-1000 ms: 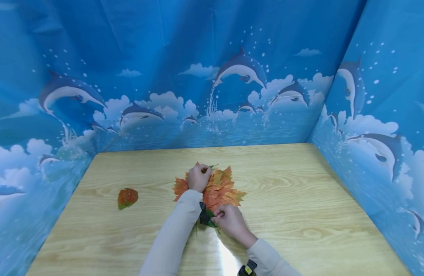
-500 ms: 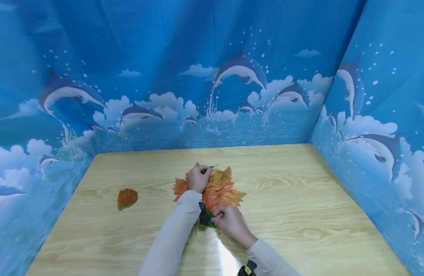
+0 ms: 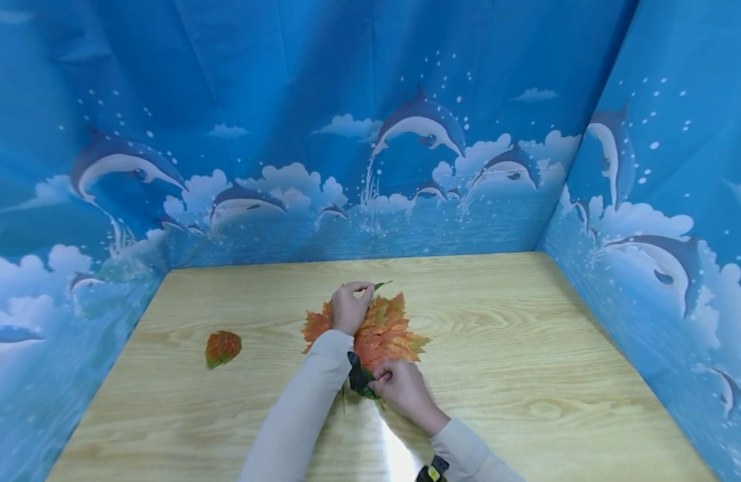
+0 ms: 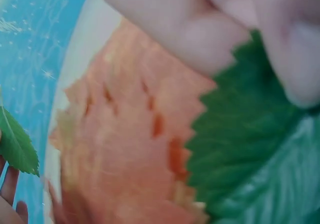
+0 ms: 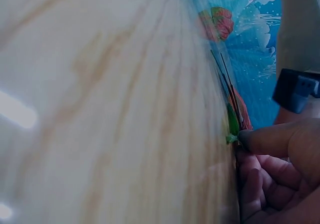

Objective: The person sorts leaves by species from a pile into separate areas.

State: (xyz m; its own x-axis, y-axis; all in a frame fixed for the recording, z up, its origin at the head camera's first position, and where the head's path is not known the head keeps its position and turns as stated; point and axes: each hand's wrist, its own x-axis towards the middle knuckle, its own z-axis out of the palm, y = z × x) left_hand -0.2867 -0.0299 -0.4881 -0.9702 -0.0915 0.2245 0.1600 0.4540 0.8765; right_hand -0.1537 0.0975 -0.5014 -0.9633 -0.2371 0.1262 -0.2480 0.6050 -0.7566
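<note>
My left hand point(image 3: 349, 308) is over the far side of a pile of orange artificial maple leaves point(image 3: 385, 335). Its thumb and fingers pinch a green leaf, whose tip point(image 3: 382, 285) points to the right; the left wrist view shows that green leaf point(image 4: 19, 143) at its left edge. At the pile's near side, my right hand point(image 3: 403, 385) pinches another green leaf point(image 4: 255, 139), which is large and saw-edged in the left wrist view. Thin dark stems point(image 5: 231, 89) stick out by the right fingertips. My left forearm hides part of the pile.
A single red and green leaf point(image 3: 223, 348) lies apart on the left of the wood-grain table point(image 3: 527, 348). Blue dolphin-print curtains point(image 3: 322, 80) enclose the back and sides. Black cameras are strapped at both wrists.
My left hand has shifted slightly away and to the right, its green leaf now reaching further out at the pile's far edge. My right hand stays in place.
</note>
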